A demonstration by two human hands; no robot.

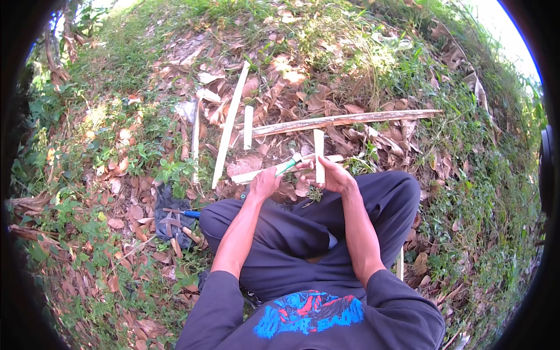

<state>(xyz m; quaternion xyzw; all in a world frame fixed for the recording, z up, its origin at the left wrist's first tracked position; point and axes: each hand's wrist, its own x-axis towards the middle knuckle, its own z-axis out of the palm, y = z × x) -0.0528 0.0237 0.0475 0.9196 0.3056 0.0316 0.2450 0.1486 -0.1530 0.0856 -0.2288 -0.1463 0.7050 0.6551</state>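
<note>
My left hand (267,182) is closed around a slim green pen-like tool (286,167), whose tip points toward my other hand. In my right hand (337,176) a short, flat, pale strip of wood or bamboo (319,153) is held upright between thumb and fingers. The green tool's tip comes close to that strip; whether they touch I cannot tell. Beneath both hands another pale strip (246,177) lies slantwise, partly covered by them. Both hands are just in front of my crossed legs.
A long pale strip (231,125), a short one (248,127) and a long brown-sided split piece (350,119) lie on the leaf litter ahead. By my left knee are a black plastic bag (165,203) and a blue-handled tool (191,214). Another strip (400,263) lies by my right hip.
</note>
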